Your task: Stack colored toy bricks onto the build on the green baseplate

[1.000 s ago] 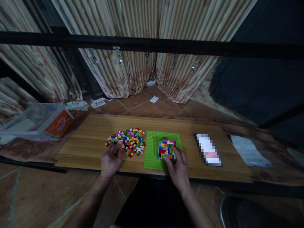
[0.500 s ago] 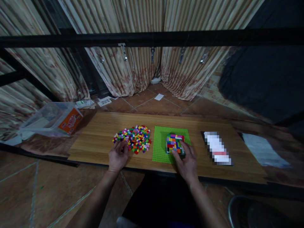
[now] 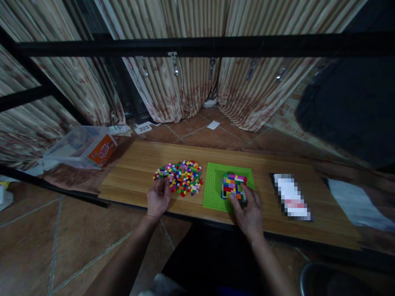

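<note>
A loose pile of small multicoloured toy bricks [image 3: 185, 176] lies on the wooden table. At the pile's near left edge is my left hand [image 3: 158, 198], its fingers curled together; whatever they hold, if anything, is hidden. To the right, a green studded baseplate [image 3: 212, 193] carries a low, squarish brick build [image 3: 230, 186] in many colours. My right hand [image 3: 250, 209] grips the near right part of this build, thumb at its front and fingers over its right side. The fingers cover some of its bricks.
A phone-like slab [image 3: 291, 197] with a blurred face lies right of the baseplate, and a pale sheet [image 3: 359, 203] is beyond it. Left of the wooden table [image 3: 123, 176] stands a clear plastic bin [image 3: 77, 146] with an orange label. A black rail [image 3: 197, 48] crosses before the curtains.
The whole scene has shifted slightly right as the head turned a little left. My left hand stays by the pile with fingers curled; my right hand remains on the brick build.
</note>
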`<state>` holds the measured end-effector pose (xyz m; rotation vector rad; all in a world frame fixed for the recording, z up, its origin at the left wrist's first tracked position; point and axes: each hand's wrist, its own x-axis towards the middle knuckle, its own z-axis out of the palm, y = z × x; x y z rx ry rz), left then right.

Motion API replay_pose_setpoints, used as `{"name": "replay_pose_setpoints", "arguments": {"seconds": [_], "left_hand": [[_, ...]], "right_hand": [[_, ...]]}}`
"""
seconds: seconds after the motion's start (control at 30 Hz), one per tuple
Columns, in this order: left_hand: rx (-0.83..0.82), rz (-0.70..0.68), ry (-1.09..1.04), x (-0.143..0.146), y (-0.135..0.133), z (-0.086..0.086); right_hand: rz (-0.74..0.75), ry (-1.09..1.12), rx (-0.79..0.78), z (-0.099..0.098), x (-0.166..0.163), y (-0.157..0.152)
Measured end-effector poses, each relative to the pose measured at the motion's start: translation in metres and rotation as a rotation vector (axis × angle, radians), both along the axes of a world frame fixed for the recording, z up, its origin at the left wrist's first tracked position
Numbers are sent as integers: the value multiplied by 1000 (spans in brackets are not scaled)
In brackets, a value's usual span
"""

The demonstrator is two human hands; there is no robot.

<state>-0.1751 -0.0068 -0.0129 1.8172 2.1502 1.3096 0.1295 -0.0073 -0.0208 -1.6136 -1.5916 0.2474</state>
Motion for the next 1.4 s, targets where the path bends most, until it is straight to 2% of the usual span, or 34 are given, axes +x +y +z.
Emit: {"name": "replay_pose_setpoints", "arguments": {"seconds": [0.3,0.47,0.77,0.9,1.07,1.4], "left_hand": [[-48,26,-36,3,-2,8],[-17,71,-26,4,-6,11],[56,142,-34,-1,-3,3],[49,108,93,-1,4,1],[-51,36,305,-1,9,2],[16,7,190,-2,7,3]], "right_hand": [[4,-10,17,0,1,0],[2,-7,11,1,0,0],[2,-2,11,-2,1,1],[0,-9,-2,-4,2,1],[-8,-7,-7,-6,3,1],[-10,-18,-10,-3,1,0]]}}
